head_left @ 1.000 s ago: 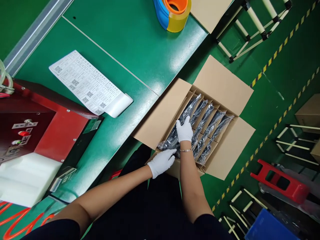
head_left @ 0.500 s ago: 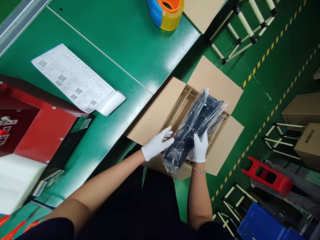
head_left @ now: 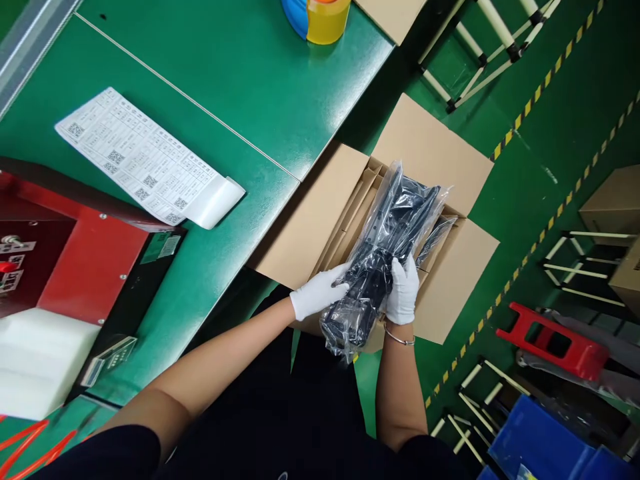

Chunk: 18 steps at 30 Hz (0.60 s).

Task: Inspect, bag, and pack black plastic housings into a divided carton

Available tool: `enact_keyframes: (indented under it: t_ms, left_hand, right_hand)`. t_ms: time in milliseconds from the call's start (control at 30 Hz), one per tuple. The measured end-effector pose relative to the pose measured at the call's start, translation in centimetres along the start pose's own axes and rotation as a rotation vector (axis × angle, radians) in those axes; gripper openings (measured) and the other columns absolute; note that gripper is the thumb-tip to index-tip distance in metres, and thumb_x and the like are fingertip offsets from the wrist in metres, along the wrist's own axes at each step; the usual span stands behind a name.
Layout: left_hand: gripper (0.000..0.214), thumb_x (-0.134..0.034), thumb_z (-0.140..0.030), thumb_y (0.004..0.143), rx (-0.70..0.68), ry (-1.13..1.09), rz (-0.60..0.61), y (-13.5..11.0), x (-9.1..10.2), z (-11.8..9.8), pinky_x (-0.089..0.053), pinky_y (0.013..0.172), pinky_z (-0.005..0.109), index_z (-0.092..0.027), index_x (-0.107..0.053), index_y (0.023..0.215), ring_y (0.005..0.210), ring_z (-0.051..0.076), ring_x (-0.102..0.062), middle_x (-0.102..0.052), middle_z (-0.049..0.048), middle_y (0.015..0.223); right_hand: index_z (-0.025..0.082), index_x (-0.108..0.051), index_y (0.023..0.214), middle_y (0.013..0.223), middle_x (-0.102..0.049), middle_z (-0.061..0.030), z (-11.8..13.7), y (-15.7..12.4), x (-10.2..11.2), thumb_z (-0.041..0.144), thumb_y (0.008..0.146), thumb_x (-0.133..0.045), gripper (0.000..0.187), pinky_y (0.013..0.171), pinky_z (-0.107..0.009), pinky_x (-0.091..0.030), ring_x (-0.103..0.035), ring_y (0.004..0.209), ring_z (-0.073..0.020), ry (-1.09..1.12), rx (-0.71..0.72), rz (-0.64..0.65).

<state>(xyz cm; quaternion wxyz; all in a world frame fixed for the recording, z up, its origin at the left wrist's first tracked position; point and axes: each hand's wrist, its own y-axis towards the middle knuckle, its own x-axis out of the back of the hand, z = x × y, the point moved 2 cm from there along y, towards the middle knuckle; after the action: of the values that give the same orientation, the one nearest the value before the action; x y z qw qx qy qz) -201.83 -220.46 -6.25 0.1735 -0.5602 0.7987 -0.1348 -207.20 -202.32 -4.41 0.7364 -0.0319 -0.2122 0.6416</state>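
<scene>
A long black plastic part in a clear plastic bag [head_left: 383, 257] lies slanted over an open cardboard box [head_left: 467, 280]. My right hand [head_left: 403, 292], in a white glove, grips its right side with the thumb on top. My left hand [head_left: 320, 292], gloved too, presses against its left edge, its fingers partly hidden at the bag. Cardboard dividers [head_left: 350, 223] show inside the box along its left side. Another bagged dark piece [head_left: 437, 237] sits in the box to the right of the held one.
Left of the box runs a green worktable [head_left: 210, 80] with a printed label sheet [head_left: 145, 160], a tape roll [head_left: 327, 20] and a red machine [head_left: 85, 260]. Pipe-frame racks [head_left: 480, 60], a red stool [head_left: 555, 340] and a blue bin [head_left: 543, 440] stand to the right.
My left hand has moved in from beside the bagged part and now touches its edge. The part has turned slightly, showing more of its top face. My right hand keeps its grip.
</scene>
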Motion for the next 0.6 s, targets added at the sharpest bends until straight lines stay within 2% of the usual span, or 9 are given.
enact_keyframes:
  t_ms: [300, 500, 600]
  left_hand:
    - [0.060, -0.049, -0.023, 0.086, 0.007, -0.096, 0.048, 0.0, -0.1, 0.5, -0.034, 0.117, 0.041, -0.017, -0.044, 0.145, 0.135, 0.025, -0.048, -0.053, 0.0055, 0.146]
    - [0.057, -0.048, -0.024, 0.087, -0.001, -0.076, 0.056, 0.6, -0.1, 1.6, -0.030, 0.120, 0.041, -0.020, -0.046, 0.144, 0.140, 0.024, -0.042, -0.049, 0.0038, 0.149]
    - [0.060, -0.049, -0.026, 0.088, 0.058, -0.040, 0.027, 0.9, 0.5, 2.9, -0.034, 0.118, 0.042, -0.019, -0.041, 0.147, 0.134, 0.024, -0.049, -0.053, 0.0074, 0.145]
  right_hand:
    - [0.016, -0.048, 0.143, 0.142, -0.050, -0.0068, 0.5, 0.1, -0.4, 0.044, 0.084, -0.060, 0.066, 0.123, -0.036, -0.029, -0.046, 0.133, -0.0171, 0.002, -0.013, 0.030]
    - [0.016, -0.045, 0.145, 0.144, -0.047, -0.0070, -0.5, 0.1, -0.4, 0.045, 0.084, -0.059, 0.069, 0.123, -0.036, -0.027, -0.045, 0.134, -0.0163, -0.027, 0.008, 0.042]
    - [0.015, -0.038, 0.149, 0.148, -0.042, -0.0073, -1.1, 1.0, -0.7, 0.040, 0.082, -0.057, 0.075, 0.122, -0.033, -0.029, -0.044, 0.136, -0.0160, -0.132, 0.047, -0.003]
